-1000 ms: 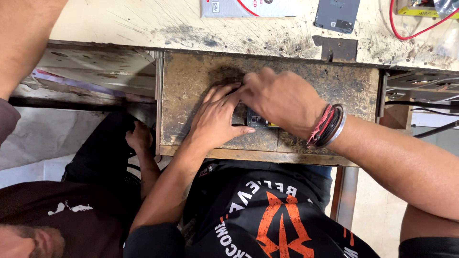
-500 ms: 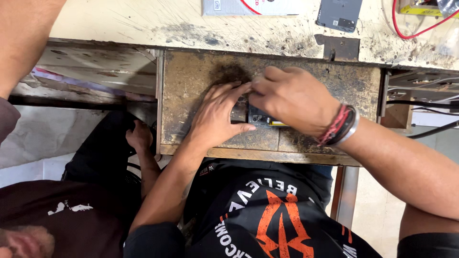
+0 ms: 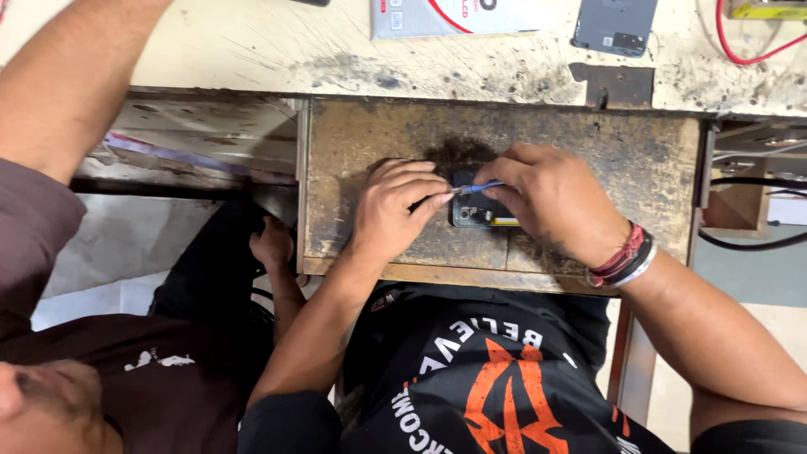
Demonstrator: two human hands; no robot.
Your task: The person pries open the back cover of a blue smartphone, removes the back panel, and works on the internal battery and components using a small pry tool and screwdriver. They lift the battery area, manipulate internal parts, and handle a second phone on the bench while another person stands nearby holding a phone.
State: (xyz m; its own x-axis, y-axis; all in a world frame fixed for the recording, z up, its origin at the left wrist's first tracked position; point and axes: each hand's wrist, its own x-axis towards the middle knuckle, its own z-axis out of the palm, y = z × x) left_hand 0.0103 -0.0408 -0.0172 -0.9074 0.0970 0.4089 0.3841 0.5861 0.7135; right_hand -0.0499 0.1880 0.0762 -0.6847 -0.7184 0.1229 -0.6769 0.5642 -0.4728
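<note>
Resting side by side on a worn pull-out wooden board (image 3: 588,134), both hands bend over a small dark phone (image 3: 475,210) that lies flat near the board's middle. The left hand (image 3: 393,210) curls knuckles-up just left of the phone, fingers drawn narrow, the forefinger and thumb pinched at the near tip of a thin blue-handled tool (image 3: 479,187). The right hand (image 3: 559,202) arches over the phone's right side, fingers closed on the tool's other end, so the tool lies across the phone's upper edge between the two hands; red and black bands (image 3: 622,256) circle that wrist. The board is scuffed, with a dark scorched patch (image 3: 458,153) just beyond the phone. Past it runs a pale, scratched workbench (image 3: 252,50) carrying a grey phone back (image 3: 614,25), a white box (image 3: 458,15) and a red wire (image 3: 731,42). Black cables (image 3: 748,240) hang at the right beneath the bench. On the left another person's bare arm (image 3: 76,76) reaches onto the bench, and a second small hand (image 3: 271,242) shows below the board's left edge, well clear of the phone.
</note>
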